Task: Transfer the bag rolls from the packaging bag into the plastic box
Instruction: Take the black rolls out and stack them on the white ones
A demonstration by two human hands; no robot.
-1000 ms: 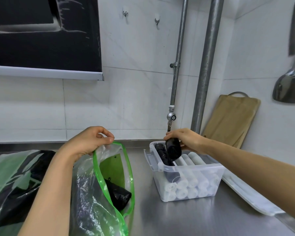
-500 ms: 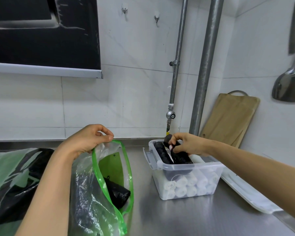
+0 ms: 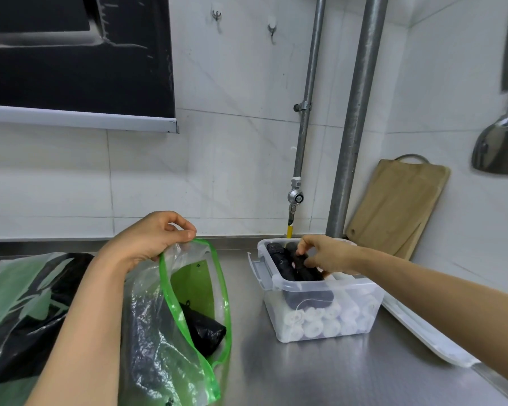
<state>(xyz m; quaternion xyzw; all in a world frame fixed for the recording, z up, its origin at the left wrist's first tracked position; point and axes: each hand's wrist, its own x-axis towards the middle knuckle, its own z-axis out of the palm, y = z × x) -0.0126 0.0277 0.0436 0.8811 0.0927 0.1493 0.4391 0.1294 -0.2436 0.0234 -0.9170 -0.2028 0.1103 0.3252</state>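
Lays the black bag roll [image 3: 308, 273], held above the rim a second ago, flat in the plastic box [image 3: 320, 288] by the worktop's [image 3: 335, 373] back edge, right hand [image 3: 330, 254] fingers [image 3: 305, 244] still curled on it. Keeps the packaging bag [image 3: 165, 347] pinched open with the left hand [image 3: 150, 238], another roll [image 3: 203, 332] left inside to fetch.

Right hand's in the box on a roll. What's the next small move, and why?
Probably let go and lift the right hand out: the black roll it grips already lies in the plastic box, while the left hand holds the packaging bag open on a dark roll.
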